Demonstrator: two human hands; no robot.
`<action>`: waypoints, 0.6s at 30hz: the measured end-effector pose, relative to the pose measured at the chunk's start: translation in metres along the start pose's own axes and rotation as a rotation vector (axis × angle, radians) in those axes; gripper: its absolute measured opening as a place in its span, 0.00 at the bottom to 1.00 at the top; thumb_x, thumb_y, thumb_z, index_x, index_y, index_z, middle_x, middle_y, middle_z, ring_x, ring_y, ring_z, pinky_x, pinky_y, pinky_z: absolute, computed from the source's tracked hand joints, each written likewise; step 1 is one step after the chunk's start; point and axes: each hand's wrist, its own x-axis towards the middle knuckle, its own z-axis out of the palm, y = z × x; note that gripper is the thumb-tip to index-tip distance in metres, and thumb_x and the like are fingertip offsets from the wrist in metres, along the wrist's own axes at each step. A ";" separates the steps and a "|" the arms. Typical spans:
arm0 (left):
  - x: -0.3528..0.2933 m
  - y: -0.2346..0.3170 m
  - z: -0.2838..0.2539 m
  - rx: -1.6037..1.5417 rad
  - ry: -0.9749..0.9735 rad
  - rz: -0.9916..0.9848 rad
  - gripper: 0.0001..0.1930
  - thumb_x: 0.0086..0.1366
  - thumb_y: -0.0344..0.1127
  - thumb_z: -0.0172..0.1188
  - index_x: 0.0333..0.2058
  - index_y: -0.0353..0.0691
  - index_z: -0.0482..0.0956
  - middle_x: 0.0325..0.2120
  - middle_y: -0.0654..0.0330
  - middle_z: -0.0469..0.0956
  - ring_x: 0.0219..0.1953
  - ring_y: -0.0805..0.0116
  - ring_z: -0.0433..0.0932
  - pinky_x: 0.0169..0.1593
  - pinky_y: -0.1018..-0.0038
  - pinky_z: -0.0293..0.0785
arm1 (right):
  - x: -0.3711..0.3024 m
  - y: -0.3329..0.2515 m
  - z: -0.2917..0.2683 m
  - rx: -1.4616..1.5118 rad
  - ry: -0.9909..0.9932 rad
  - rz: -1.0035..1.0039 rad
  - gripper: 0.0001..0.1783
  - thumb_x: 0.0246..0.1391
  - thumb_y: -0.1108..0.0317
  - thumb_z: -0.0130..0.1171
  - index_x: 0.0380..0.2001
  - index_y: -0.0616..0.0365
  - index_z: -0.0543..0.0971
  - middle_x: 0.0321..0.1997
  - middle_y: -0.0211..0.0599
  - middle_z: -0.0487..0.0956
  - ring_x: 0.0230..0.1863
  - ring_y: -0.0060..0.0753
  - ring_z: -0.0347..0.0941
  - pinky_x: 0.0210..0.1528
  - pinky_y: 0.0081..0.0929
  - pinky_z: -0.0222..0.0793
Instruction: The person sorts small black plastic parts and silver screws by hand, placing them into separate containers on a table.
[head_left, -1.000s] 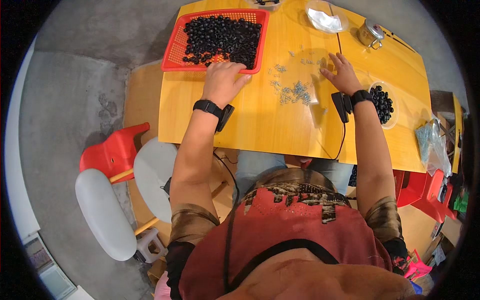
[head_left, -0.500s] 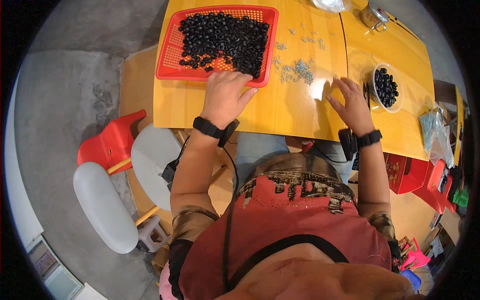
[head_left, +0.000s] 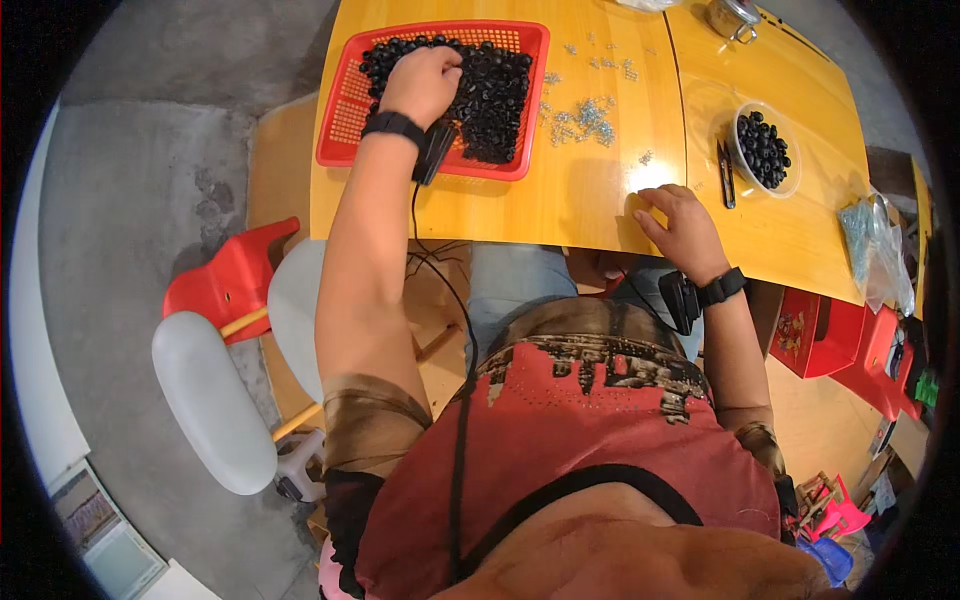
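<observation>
So: left hand (head_left: 422, 85) over black pieces (head_left: 495, 100), right hand (head_left: 687, 232) over table (head_left: 540, 210).

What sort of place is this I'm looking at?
Probably a small workshop or a home room used as one: a yellow table bears a red basket of small black pieces and loose silvery bits, above a bare grey floor.
</observation>
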 end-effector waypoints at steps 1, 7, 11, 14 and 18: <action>0.008 -0.001 0.008 0.022 0.027 -0.022 0.11 0.56 0.34 0.57 0.38 0.41 0.78 0.35 0.51 0.75 0.40 0.52 0.73 0.46 0.62 0.70 | -0.001 0.001 0.000 -0.007 0.009 0.002 0.12 0.48 0.64 0.56 0.35 0.60 0.77 0.33 0.45 0.75 0.40 0.48 0.70 0.42 0.36 0.67; 0.037 -0.001 0.042 0.086 0.001 0.133 0.16 0.50 0.36 0.62 0.40 0.43 0.78 0.39 0.49 0.75 0.47 0.52 0.71 0.52 0.63 0.67 | -0.014 0.026 -0.005 -0.160 0.217 0.101 0.13 0.48 0.64 0.54 0.36 0.57 0.77 0.31 0.45 0.74 0.38 0.48 0.70 0.40 0.38 0.67; 0.042 -0.022 0.037 0.128 0.013 0.018 0.13 0.51 0.36 0.61 0.36 0.39 0.78 0.35 0.50 0.77 0.41 0.54 0.75 0.46 0.63 0.71 | -0.026 0.049 -0.004 -0.203 0.448 0.288 0.15 0.48 0.64 0.54 0.38 0.59 0.74 0.35 0.49 0.72 0.40 0.52 0.68 0.41 0.40 0.67; 0.047 -0.010 0.041 0.141 0.036 0.065 0.12 0.50 0.36 0.63 0.33 0.38 0.78 0.31 0.50 0.77 0.37 0.56 0.77 0.42 0.65 0.72 | -0.036 0.066 0.006 -0.167 0.506 0.233 0.10 0.47 0.66 0.53 0.31 0.62 0.71 0.32 0.49 0.70 0.37 0.53 0.67 0.41 0.41 0.65; 0.053 -0.024 0.050 0.210 0.010 0.086 0.13 0.50 0.37 0.63 0.32 0.36 0.77 0.29 0.49 0.77 0.35 0.53 0.76 0.40 0.64 0.72 | -0.037 0.074 0.009 -0.107 0.477 0.230 0.11 0.46 0.68 0.55 0.33 0.62 0.72 0.34 0.48 0.70 0.37 0.52 0.67 0.41 0.40 0.66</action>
